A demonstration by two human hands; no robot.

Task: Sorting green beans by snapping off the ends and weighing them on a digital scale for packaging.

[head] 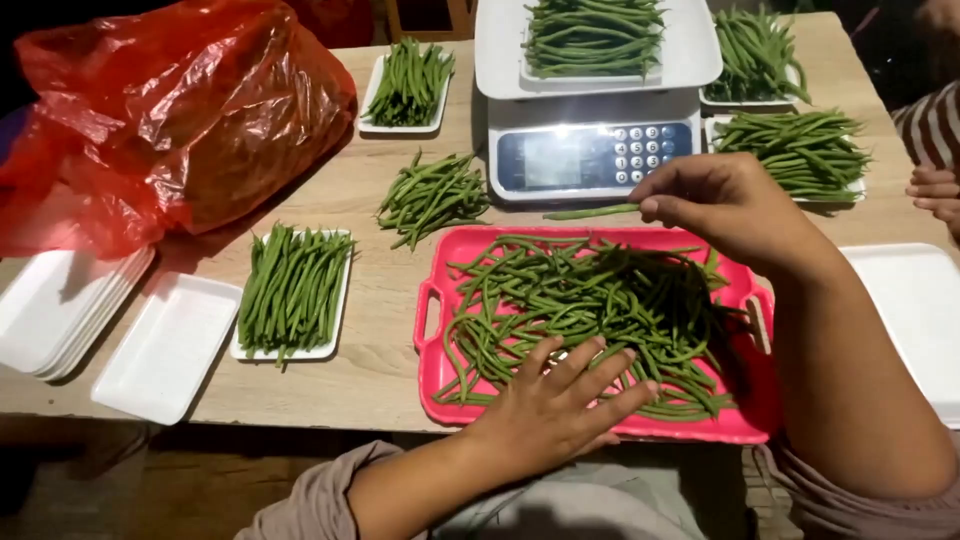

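Your left hand is lying flat, fingers spread, on the green beans heaped in the pink tray, while your right hand, fingers pinched on a single bean, is holding it crosswise, pointing left, between tray and scale, above the table.

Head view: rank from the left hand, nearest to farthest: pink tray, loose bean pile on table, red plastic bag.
From the left hand:
1. Pink tray, directly under the hand, which rests on the beans in it.
2. Loose bean pile, on the table up and left of the tray.
3. Red plastic bag, far left corner.
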